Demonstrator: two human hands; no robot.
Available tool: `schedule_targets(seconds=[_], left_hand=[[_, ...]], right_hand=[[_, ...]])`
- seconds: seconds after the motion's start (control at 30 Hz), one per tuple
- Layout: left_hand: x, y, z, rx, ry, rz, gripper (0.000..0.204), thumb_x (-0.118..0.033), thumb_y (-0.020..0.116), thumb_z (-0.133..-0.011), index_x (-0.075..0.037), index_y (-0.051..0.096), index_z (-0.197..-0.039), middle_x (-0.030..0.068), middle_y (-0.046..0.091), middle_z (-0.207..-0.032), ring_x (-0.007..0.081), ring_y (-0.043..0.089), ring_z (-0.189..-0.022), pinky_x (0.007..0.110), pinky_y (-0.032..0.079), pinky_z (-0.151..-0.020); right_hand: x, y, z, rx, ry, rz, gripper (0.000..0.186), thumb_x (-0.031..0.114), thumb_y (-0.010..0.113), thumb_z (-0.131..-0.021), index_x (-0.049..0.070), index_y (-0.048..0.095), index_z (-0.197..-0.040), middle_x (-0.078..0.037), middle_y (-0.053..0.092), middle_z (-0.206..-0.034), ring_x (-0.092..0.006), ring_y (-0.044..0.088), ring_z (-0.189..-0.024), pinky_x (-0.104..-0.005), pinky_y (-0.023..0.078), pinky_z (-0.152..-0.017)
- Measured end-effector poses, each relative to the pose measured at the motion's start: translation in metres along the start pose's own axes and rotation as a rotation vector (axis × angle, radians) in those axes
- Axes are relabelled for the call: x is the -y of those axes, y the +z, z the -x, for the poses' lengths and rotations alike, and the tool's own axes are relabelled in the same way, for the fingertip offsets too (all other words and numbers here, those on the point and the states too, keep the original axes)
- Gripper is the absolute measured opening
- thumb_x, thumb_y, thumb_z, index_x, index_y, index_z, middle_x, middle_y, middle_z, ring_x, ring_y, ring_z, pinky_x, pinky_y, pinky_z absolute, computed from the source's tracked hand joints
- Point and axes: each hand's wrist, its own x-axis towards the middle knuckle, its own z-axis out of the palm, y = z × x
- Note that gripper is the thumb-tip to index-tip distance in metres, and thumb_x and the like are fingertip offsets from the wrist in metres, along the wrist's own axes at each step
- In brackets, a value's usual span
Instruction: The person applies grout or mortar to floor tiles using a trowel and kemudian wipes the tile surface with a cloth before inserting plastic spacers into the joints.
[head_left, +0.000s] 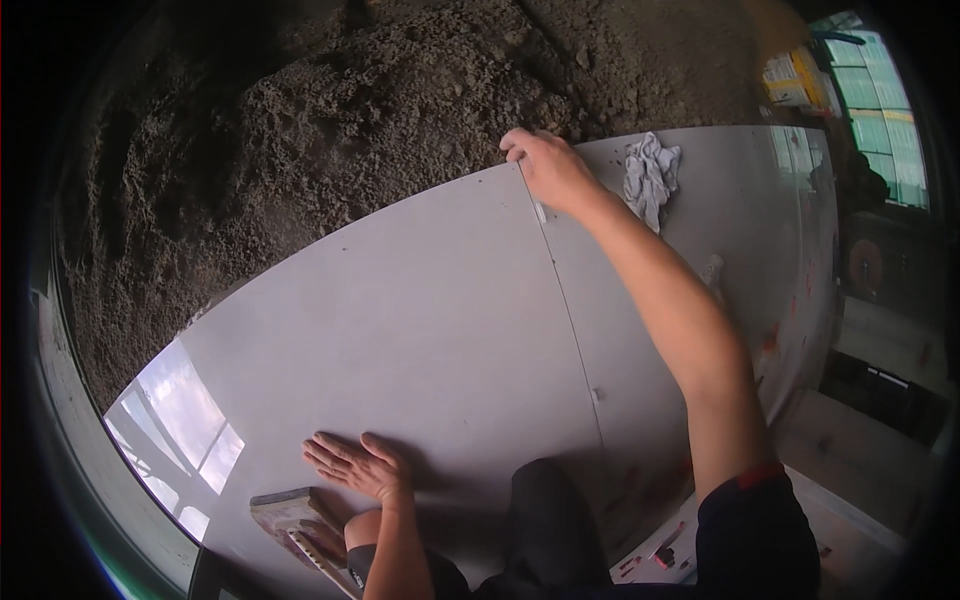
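A large glossy grey tile (400, 290) lies in front of me beside a second grey tile (655, 270), with a thin seam between them. On the near part of the first tile my left hand (355, 465) rests flat, fingers spread, holding nothing. My right hand (545, 170) reaches to the far end of the seam, its fingers bent together at the tile's edge; what they grip, if anything, is hidden. Small pale clips (541, 212) stick up from the seam. Left of my knee lies a flat trowel (300, 515), smeared with mortar.
Rough dark mortar or soil (350, 120) borders the tiles' far edge. A crumpled grey-white rag (652, 175) lies on the right tile. At the far right stand a yellow and white bag (800, 82) and a green-tinted window (880, 120). A pale ledge (110, 450) curves along the left.
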Motion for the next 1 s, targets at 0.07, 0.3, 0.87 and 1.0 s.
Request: schedule_targets(seconds=[0.07,0.3,0.87,1.0], left_hand=[[-0.004,0.002,-0.002,0.018,-0.005,-0.026,0.075,-0.049,0.028,-0.1,0.001,0.012,-0.154,0.0231,0.011,-0.16,0.0404,0.008,-0.149,0.054,0.008,-0.118],[-0.006,0.016,0.003,-0.047,0.004,0.004,0.077,-0.056,0.025,-0.101,-0.001,0.018,-0.153,0.0233,0.015,-0.159,0.0406,0.013,-0.148,0.056,0.015,-0.116],[0.065,0.017,-0.046,0.224,0.229,-0.018,0.087,-0.068,0.034,-0.095,-0.005,0.021,-0.154,0.025,0.019,-0.157,0.0412,0.025,-0.143,0.053,0.028,-0.113],[0.12,-0.039,-0.08,0.465,0.382,0.072,0.081,-0.064,0.041,-0.095,-0.005,0.031,-0.15,0.0269,0.029,-0.152,0.0451,0.035,-0.136,0.055,0.036,-0.108]], right_hand=[[-0.019,-0.006,0.006,-0.095,0.007,0.084,0.036,-0.007,0.05,-0.083,0.008,0.056,-0.115,-0.011,0.068,-0.101,-0.032,0.064,-0.098,-0.0394,0.052,-0.081],[0.052,0.0,0.099,-0.546,-0.201,-0.189,0.017,0.012,0.061,-0.089,0.006,0.06,-0.105,-0.011,0.065,-0.088,-0.0315,0.063,-0.081,-0.0401,0.051,-0.073],[-0.013,0.065,0.819,-0.547,1.379,0.278,0.032,0.012,0.065,-0.08,0.003,0.063,-0.11,-0.018,0.068,-0.097,-0.0366,0.066,-0.093,-0.0434,0.053,-0.084],[-0.025,0.079,0.859,0.429,1.404,0.052,0.035,0.023,0.067,-0.078,0.001,0.067,-0.106,-0.021,0.069,-0.097,-0.0395,0.066,-0.093,-0.0454,0.053,-0.085]])
